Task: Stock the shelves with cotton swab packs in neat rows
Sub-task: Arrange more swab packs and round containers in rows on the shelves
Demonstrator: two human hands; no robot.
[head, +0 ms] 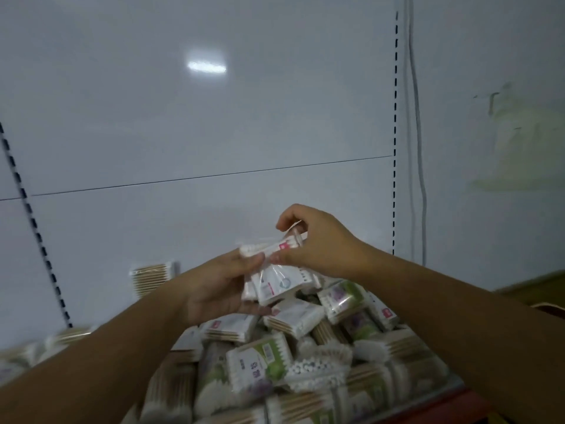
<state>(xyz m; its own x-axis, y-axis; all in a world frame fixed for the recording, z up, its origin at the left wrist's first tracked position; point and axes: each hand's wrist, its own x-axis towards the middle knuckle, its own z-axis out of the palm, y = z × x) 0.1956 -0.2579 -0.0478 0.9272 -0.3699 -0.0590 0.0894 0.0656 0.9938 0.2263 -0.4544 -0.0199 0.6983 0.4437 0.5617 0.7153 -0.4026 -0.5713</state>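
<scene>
My left hand (217, 289) grips a small stack of cotton swab packs (279, 284), white wrappers with pink labels, held above the pile. My right hand (318, 240) pinches another pack (275, 247) lying across the top of that stack, thumb below and fingers curled over its right end. Below both hands a loose pile of cotton swab packs (275, 359) lies jumbled on the shelf, some with green and purple labels, some showing wooden sticks. One pack (151, 276) stands upright against the back panel at the left.
The white back panel (198, 117) of the shelving rises behind, with slotted uprights at the left (33, 228) and right (395, 117). A grey cable (420, 148) runs down the right side. More packs (36, 350) lie blurred at the lower left.
</scene>
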